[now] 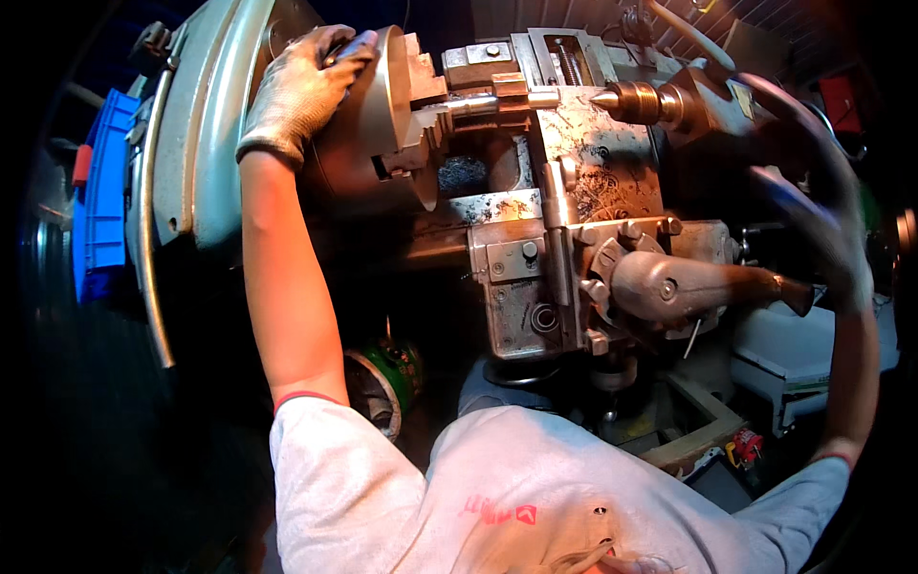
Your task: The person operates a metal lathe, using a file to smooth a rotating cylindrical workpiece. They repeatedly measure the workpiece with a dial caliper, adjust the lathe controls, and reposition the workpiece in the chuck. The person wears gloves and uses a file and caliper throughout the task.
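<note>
My left hand (295, 96), in a dirty work glove, lies over the top of the lathe chuck (359, 143), its fingers curled at the rim. The chuck's stepped jaws (426, 134) surround one end of a stepped metal shaft (471, 103). The shaft's free end points toward the lathe centre (631, 101) in the tailstock (712, 103), with a small gap between them. Out at the right my gloved right hand (834, 244) is smeared by motion beside the curved tailstock handwheel (813, 120). Its fingers cannot be made out.
The tool post with its thick handle (708, 285) stands on the carriage, nearer to me than the shaft. Dark chips litter the slide (607, 158). A blue crate (100, 191) and a bent metal bar (148, 239) are at the left; a white container (789, 354) stands lower right.
</note>
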`<state>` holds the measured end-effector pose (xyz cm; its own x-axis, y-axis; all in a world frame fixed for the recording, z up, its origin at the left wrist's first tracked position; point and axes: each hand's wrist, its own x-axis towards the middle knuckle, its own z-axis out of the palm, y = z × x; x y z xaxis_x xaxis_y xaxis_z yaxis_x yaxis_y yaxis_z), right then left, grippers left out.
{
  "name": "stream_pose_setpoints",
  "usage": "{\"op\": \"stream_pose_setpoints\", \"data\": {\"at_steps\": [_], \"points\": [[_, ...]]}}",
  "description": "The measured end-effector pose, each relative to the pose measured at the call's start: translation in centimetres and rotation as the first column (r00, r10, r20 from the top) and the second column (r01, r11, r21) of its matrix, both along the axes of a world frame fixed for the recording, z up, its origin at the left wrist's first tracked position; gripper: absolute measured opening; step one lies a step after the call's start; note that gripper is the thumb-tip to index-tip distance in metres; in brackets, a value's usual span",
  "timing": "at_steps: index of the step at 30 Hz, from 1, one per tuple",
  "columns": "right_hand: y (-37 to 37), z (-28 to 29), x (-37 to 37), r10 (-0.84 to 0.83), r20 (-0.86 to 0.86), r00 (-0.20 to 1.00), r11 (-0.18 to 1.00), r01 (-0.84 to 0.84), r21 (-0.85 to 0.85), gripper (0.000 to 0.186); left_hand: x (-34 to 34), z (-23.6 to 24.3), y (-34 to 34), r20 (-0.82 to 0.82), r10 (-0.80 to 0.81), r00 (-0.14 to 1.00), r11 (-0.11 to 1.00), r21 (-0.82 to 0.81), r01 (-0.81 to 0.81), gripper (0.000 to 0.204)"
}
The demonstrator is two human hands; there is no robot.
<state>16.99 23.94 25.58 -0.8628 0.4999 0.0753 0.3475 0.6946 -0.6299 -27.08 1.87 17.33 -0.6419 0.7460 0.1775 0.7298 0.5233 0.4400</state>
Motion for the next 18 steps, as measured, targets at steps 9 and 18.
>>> {"op": "stream_pose_setpoints", "data": {"at_steps": [9,18], "points": [[1.4,-13.1,-20.8,0.43,0.244,0.869,0.803,-0.491,0.337,0.118,1.5,-2.0,-0.9,0.16,-0.016,0.987,0.931,0.362,-0.044,0.039],[1.8,-13.3,-25.7,0.482,0.368,0.795,0.876,-0.424,-0.232,0.083,1.5,-1.5,-1.3,0.416,-0.064,0.907,0.912,0.394,-0.117,0.034]]}}
